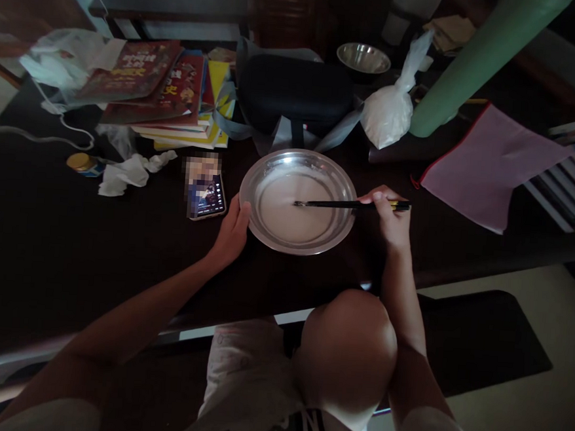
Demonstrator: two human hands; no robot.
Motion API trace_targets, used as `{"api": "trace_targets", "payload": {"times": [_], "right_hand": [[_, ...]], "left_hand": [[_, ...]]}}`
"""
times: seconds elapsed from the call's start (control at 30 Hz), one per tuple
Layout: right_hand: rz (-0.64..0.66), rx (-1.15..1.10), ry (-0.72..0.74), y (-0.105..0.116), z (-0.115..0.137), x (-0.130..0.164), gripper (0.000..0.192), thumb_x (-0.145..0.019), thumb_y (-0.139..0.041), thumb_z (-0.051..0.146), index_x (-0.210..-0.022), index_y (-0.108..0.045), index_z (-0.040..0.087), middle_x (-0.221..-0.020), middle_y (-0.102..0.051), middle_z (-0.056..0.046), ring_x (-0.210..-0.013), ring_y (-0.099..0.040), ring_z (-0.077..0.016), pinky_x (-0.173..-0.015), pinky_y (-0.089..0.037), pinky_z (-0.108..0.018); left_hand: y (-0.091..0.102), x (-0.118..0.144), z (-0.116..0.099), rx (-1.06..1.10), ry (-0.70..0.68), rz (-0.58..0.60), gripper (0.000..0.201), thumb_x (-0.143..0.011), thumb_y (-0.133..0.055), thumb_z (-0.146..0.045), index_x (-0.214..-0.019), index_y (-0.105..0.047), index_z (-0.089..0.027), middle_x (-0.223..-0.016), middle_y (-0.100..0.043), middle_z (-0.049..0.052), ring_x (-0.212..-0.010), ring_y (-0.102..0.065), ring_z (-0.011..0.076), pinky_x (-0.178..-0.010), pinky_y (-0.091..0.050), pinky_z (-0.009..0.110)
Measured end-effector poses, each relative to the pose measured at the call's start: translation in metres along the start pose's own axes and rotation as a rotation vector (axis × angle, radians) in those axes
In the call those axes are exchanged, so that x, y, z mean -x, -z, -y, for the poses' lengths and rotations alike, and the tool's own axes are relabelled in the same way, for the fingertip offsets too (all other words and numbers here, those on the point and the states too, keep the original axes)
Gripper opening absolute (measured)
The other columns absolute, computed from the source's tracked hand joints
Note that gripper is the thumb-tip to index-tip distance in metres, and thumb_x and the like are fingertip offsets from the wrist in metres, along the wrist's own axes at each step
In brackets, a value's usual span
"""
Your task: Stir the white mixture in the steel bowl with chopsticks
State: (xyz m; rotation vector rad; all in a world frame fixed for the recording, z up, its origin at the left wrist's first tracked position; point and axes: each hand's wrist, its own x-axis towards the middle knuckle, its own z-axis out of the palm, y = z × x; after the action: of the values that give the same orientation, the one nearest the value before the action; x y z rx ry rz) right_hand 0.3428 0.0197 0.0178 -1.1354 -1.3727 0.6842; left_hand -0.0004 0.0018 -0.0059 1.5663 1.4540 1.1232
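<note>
A wide metal bowl [299, 247] stands on the dark table, holding a pale, whitish liquid [287, 219]. My left hand [234, 231] grips the bowl's left side, thumb near the rim and the other fingers partly hidden. In my right hand [388, 215] is a pair of black chopsticks [335, 204], held almost level across the bowl's right rim. Their tips reach the liquid near the middle of the bowl and are coated with it. A lit phone [210, 195] lies left of the bowl, close to my left hand.
Behind the bowl sits a black case [296, 91]. A tied bag of white powder [387, 114] and a second metal bowl [363, 58] stand at the back. Stacked books [144, 81], crumpled tissues [125, 176] and a small yellow-capped jar [82, 163] are left; a pink pouch [492, 164] lies right.
</note>
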Motion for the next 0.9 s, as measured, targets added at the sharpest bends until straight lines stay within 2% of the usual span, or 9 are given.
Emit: {"api": "trace_targets", "payload": {"times": [0.07, 0.23, 0.4, 0.57, 0.73, 0.9], "right_hand": [[-0.043, -0.035, -0.011, 0.0001, -0.0004, 0.0003, 0.044, -0.091, -0.074, 0.066, -0.069, -0.080, 0.028, -0.069, -0.075, 0.001, -0.070, -0.073, -0.0176, -0.076, -0.057, -0.034], [0.046, -0.018, -0.004, -0.0009, -0.0005, 0.0004, 0.042, -0.088, -0.077, 0.066, -0.073, -0.083, 0.028, -0.075, -0.079, 0.000, -0.077, -0.075, -0.0198, -0.078, -0.057, -0.035], [-0.064, -0.052, -0.023, 0.0012, -0.0024, 0.0000, 0.044, -0.092, -0.074, 0.064, -0.069, -0.080, 0.027, -0.069, -0.075, 0.002, -0.069, -0.072, -0.0173, -0.075, -0.057, -0.034], [0.064, 0.003, -0.006, -0.0007, -0.0004, 0.0001, 0.043, -0.089, -0.076, 0.068, -0.073, -0.083, 0.028, -0.075, -0.080, -0.001, -0.078, -0.076, -0.0204, -0.078, -0.059, -0.036], [-0.054, -0.038, -0.034, 0.0010, -0.0013, 0.0001, 0.046, -0.089, -0.075, 0.068, -0.068, -0.078, 0.027, -0.068, -0.075, 0.001, -0.070, -0.074, -0.0188, -0.076, -0.061, -0.036], [0.063, 0.003, -0.012, -0.0009, 0.0008, -0.0004, 0.044, -0.087, -0.076, 0.069, -0.072, -0.081, 0.028, -0.075, -0.079, -0.001, -0.076, -0.076, -0.0206, -0.078, -0.060, -0.037]], "left_hand": [[0.0002, -0.0003, 0.0013, 0.001, -0.005, 0.004, 0.077, -0.103, -0.037, -0.081, -0.143, -0.061, -0.019, -0.139, -0.071, 0.016, -0.135, -0.063, 0.0321, -0.119, -0.051, 0.049], [-0.0001, -0.0008, 0.0013, 0.000, 0.002, -0.006, 0.081, -0.102, -0.038, -0.083, -0.142, -0.061, -0.017, -0.138, -0.071, 0.016, -0.134, -0.063, 0.0316, -0.119, -0.050, 0.048], [-0.0008, -0.0006, 0.0008, 0.005, -0.013, -0.012, 0.079, -0.103, -0.039, -0.082, -0.140, -0.063, -0.017, -0.140, -0.071, 0.016, -0.135, -0.063, 0.0312, -0.119, -0.050, 0.046], [0.0001, -0.0007, 0.0015, -0.004, -0.008, -0.006, 0.078, -0.103, -0.038, -0.082, -0.141, -0.062, -0.018, -0.141, -0.071, 0.016, -0.134, -0.064, 0.0311, -0.118, -0.052, 0.047], [0.0005, -0.0012, 0.0026, -0.015, -0.042, 0.010, 0.079, -0.103, -0.036, -0.083, -0.141, -0.062, -0.018, -0.137, -0.072, 0.016, -0.134, -0.064, 0.0315, -0.117, -0.052, 0.048], [0.0002, -0.0013, 0.0046, -0.012, -0.025, -0.013, 0.081, -0.102, -0.037, -0.085, -0.140, -0.063, -0.019, -0.138, -0.072, 0.015, -0.132, -0.066, 0.0316, -0.118, -0.052, 0.048]]}}
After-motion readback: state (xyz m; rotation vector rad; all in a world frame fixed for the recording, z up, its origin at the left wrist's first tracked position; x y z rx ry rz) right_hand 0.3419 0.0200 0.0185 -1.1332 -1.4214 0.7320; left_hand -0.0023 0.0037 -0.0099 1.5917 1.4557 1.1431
